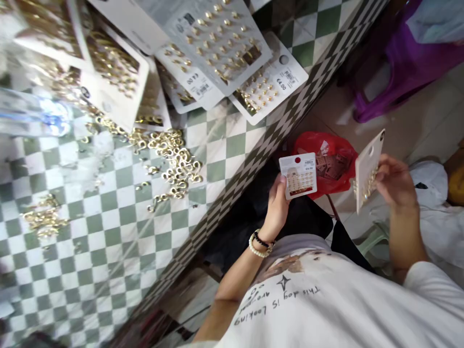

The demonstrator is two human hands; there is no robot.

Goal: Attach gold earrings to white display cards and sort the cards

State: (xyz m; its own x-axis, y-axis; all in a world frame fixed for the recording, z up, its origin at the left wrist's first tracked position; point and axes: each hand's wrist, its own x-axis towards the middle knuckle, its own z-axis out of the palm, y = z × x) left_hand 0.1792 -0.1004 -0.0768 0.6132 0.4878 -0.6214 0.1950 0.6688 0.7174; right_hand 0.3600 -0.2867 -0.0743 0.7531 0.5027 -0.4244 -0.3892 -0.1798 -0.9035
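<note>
My left hand (278,205), with beaded bracelets at the wrist, grips a small white earring card (299,176) by its left edge. The card faces up and carries rows of gold pieces and a price label. To the right, my right hand (395,181) pinches another card (367,169), seen nearly edge-on, with gold pieces along its face. Between and behind the two cards lies an open red plastic bag (326,140) with reddish-brown cards inside. The two held cards do not touch.
A green-and-white checkered table (126,261) fills the left. On it lie overlapping earring cards (217,43), a loose pile of gold clasps (179,164) and a smaller gold pile (43,216). A purple stool (395,72) stands at upper right, white bags (431,186) at right.
</note>
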